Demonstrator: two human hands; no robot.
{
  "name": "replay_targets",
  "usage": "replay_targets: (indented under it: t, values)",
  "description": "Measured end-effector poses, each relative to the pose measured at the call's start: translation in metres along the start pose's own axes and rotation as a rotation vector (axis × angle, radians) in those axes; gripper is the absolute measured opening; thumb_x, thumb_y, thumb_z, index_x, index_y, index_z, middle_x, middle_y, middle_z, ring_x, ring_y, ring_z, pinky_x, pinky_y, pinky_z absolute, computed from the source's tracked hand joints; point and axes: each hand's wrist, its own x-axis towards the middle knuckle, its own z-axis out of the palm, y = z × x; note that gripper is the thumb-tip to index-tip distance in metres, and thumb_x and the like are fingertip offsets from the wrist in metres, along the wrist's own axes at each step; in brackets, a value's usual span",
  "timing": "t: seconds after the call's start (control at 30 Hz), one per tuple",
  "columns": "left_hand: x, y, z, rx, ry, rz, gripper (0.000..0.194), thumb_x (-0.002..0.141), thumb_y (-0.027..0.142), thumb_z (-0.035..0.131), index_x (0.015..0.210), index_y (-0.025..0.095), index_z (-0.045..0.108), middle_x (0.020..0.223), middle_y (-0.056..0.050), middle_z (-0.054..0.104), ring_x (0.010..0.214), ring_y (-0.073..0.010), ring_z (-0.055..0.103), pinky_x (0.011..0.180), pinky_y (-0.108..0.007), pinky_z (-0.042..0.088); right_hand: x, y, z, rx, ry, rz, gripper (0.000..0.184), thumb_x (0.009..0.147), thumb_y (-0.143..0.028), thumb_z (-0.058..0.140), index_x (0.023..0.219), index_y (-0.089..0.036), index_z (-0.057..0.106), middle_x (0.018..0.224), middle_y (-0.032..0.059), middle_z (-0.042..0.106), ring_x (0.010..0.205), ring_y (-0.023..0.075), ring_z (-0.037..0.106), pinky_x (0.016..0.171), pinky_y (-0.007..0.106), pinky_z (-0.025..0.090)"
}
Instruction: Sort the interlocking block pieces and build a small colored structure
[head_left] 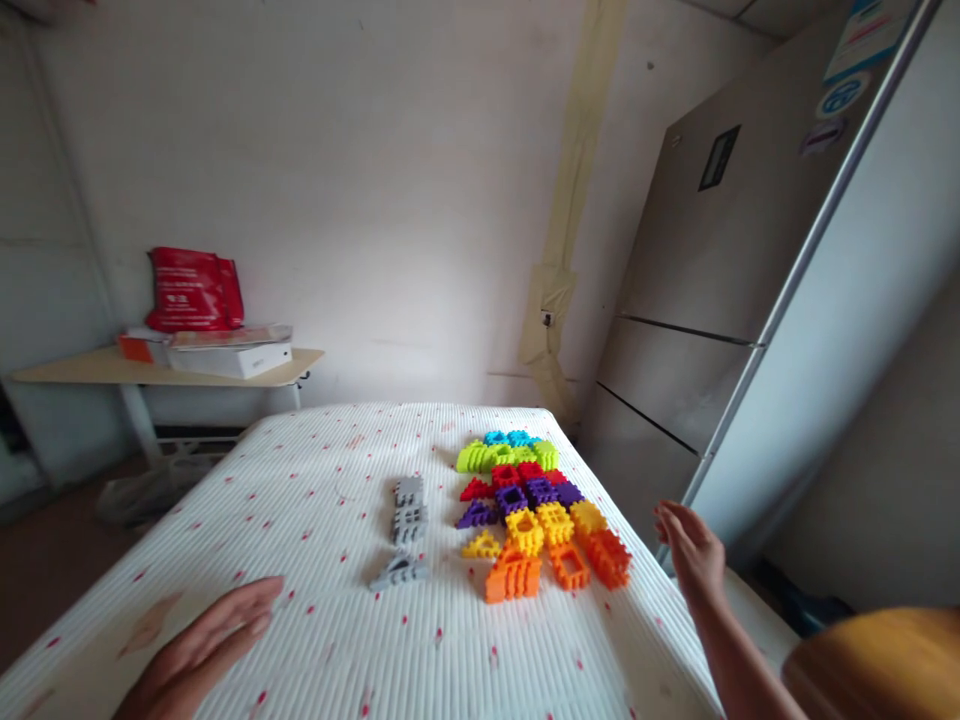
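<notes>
My left hand (199,645) lies flat and open on the white table cover (315,480) at the near left, holding nothing. My right hand (690,550) hovers open at the table's right edge, just right of the orange blocks (555,570). Colourful interlocking plastic blocks sit in rows: blue (510,438) and green (506,456) farthest, then red (514,475), purple (525,495), yellow (536,525) and orange nearest. Three grey blocks (405,530) lie in a line to the left of them.
A tall silver refrigerator (720,300) stands close to the table's right side. A wooden side table (90,368) at the back left carries a red bag (193,290) and flat boxes (225,352). A plain wall is behind.
</notes>
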Motion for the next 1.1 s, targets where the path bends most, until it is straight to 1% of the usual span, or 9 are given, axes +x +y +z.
replay_targets:
  t: [0.07,0.13,0.23,0.3,0.4,0.57,0.77,0.97,1.1]
  values:
    - [0.01,0.021,0.019,-0.03,-0.122,0.042,0.043,0.063,0.065,0.058,0.095,0.038,0.065,0.11,0.008,0.069,0.115,-0.0249,0.056,0.098,-0.04,0.044,0.008,0.018,0.009,0.061,-0.018,0.081,0.05,0.057,-0.056,0.066,0.085,-0.014,0.065,0.079,0.0093,0.069,0.066,0.0222,0.064,0.057,0.031,0.052]
    - [0.027,0.038,0.043,-0.009,-0.162,0.082,0.042,0.074,0.055,0.052,0.107,0.031,0.061,0.116,0.002,0.067,0.12,-0.0247,0.052,0.099,-0.044,0.041,0.012,0.027,0.024,0.092,-0.068,0.12,0.051,0.057,-0.056,0.065,0.086,-0.014,0.066,0.082,0.0087,0.069,0.068,0.022,0.065,0.061,0.031,0.053]
    - [0.06,0.053,0.083,0.129,-0.235,0.21,0.048,0.081,0.045,0.043,0.121,0.021,0.052,0.131,-0.005,0.056,0.126,-0.022,0.046,0.102,-0.038,0.038,0.018,0.031,0.054,0.034,-0.194,0.147,0.054,0.06,-0.057,0.059,0.092,-0.014,0.066,0.086,0.0084,0.069,0.07,0.0218,0.066,0.065,0.032,0.053]
    - [0.079,0.056,0.108,0.172,-0.251,0.246,0.049,0.082,0.044,0.04,0.122,0.019,0.052,0.129,-0.006,0.057,0.128,-0.0209,0.042,0.103,-0.034,0.037,0.022,0.029,0.073,-0.016,-0.261,0.143,0.053,0.06,-0.056,0.059,0.091,-0.014,0.068,0.086,0.0081,0.07,0.072,0.0228,0.066,0.068,0.034,0.053]
    - [0.097,0.057,0.143,0.242,-0.242,0.268,0.051,0.083,0.047,0.037,0.124,0.018,0.051,0.126,-0.007,0.057,0.131,-0.0218,0.038,0.105,-0.036,0.034,0.022,0.023,0.096,-0.048,-0.33,0.115,0.047,0.057,-0.053,0.065,0.087,-0.017,0.071,0.084,0.0062,0.071,0.081,0.0253,0.065,0.077,0.036,0.05]
    - [0.096,0.055,0.185,0.411,-0.262,0.322,0.06,0.074,0.055,0.049,0.124,0.021,0.054,0.134,-0.009,0.051,0.134,-0.0272,0.032,0.11,-0.041,0.023,-0.002,0.012,0.126,-0.117,-0.551,-0.023,0.051,0.069,-0.053,0.06,0.103,-0.017,0.069,0.101,0.0081,0.069,0.097,0.0272,0.061,0.087,0.038,0.046]
    - [0.076,0.063,0.197,0.573,-0.277,0.366,0.07,0.067,0.055,0.06,0.13,0.025,0.05,0.144,-0.011,0.041,0.134,-0.0335,0.03,0.108,-0.048,0.02,-0.033,-0.003,0.162,-0.159,-0.506,-0.228,0.039,0.072,-0.048,0.058,0.095,-0.018,0.07,0.106,0.0091,0.066,0.104,0.0258,0.057,0.096,0.037,0.04]
    - [0.072,0.07,0.185,0.568,-0.276,0.342,0.069,0.067,0.048,0.059,0.13,0.022,0.05,0.142,-0.012,0.042,0.128,-0.0338,0.038,0.103,-0.045,0.03,-0.045,-0.014,0.179,-0.19,-0.455,-0.161,0.04,0.072,-0.05,0.055,0.091,-0.018,0.071,0.102,0.009,0.065,0.101,0.0247,0.057,0.093,0.034,0.041]
    - [0.074,0.068,0.18,0.457,-0.292,0.352,0.065,0.068,0.042,0.058,0.128,0.019,0.05,0.134,-0.011,0.05,0.125,-0.0287,0.042,0.104,-0.038,0.031,-0.052,-0.017,0.19,-0.222,-0.449,-0.107,0.044,0.07,-0.05,0.058,0.094,-0.017,0.071,0.103,0.0102,0.065,0.099,0.0252,0.057,0.091,0.034,0.043]
